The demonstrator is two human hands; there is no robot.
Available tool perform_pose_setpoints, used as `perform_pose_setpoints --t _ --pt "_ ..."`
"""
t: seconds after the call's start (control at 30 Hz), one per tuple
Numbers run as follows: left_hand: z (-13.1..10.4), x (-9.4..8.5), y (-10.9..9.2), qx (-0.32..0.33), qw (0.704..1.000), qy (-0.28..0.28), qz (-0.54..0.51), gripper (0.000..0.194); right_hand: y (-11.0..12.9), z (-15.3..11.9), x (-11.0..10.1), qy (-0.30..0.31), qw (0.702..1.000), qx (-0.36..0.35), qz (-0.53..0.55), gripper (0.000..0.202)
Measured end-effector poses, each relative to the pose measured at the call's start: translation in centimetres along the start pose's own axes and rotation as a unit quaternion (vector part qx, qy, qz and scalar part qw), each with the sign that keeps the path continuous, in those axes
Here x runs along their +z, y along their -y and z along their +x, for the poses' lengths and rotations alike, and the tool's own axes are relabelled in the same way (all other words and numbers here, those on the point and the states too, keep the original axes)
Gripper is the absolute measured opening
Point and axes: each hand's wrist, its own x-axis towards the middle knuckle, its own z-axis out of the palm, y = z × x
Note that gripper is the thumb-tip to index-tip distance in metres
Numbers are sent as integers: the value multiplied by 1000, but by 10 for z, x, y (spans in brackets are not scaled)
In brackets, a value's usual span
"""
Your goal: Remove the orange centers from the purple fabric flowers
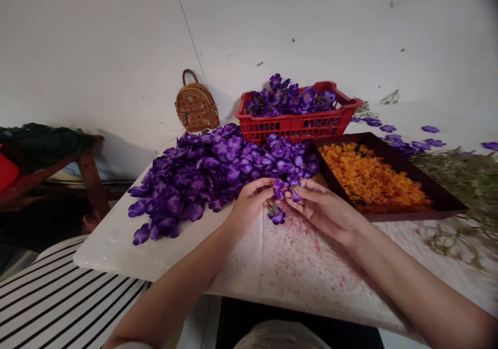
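Observation:
My left hand [250, 205] is closed in a pinch at a small artificial purple flower [279, 188]. My right hand [326, 207] pinches a purple fabric petal piece [296, 190] right beside that flower. Below the fingertips hangs another purple bloom [277, 215] with a bit of green; it seems to belong to the same sprig, though the stems are hidden behind my fingers. Just beyond both hands lies a large heap of loose purple petals [198, 172]. Near my right hand stands a dark tray [447, 211] holding orange flower centres [373, 178].
Behind the heap stands a red plastic basket [291, 126] of finished-looking purple flowers. Green stems [467, 188] and scattered petals lie at the right. A brown backpack [197, 105] rests against the wall. Pink specks mark the white tabletop [241, 266]. A striped cloth [58, 302] is at lower left.

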Motion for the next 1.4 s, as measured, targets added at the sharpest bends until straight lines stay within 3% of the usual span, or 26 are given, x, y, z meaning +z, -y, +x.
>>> perform_pose_setpoints --t 0.07,0.2,0.37,0.5,0.6,0.73,0.83,0.9,0.97,1.1,1.23,1.4 --pt "-1 -1 1 54 995 -7 81 17 0 2 -3 -15 1000 -3 18 38" --pt "-2 -5 1 191 947 -54 252 13 -1 5 -7 -31 998 12 53 37" --pt "-1 -6 -4 135 964 -47 224 21 -2 6 -12 -32 999 -8 20 36" --pt "-1 -6 -8 147 961 -84 219 33 -4 0 -10 19 994 -13 -102 36" --pt "-5 -5 -9 146 952 -78 259 37 -3 -3 -6 -5 976 -86 -199 35" --pt "-11 -2 -9 178 903 -54 388 29 0 -6 0 -63 943 -221 -241 29" --pt "-13 2 -7 204 851 -17 485 25 -1 -9 8 -10 963 -181 -200 30" --pt "-14 4 -6 193 831 -1 522 25 -2 -10 11 21 979 -128 -156 34" --pt "-14 4 -6 184 838 3 513 20 -2 -11 13 25 990 -84 -109 37" --pt "-16 4 -8 177 890 3 419 11 3 -12 12 4 998 -41 -37 40" --pt "-19 4 -11 160 917 -11 364 19 4 -11 9 -6 993 -90 -77 37" --pt "-17 6 -10 152 932 -30 328 22 -3 -9 3 -36 958 -177 -224 29"
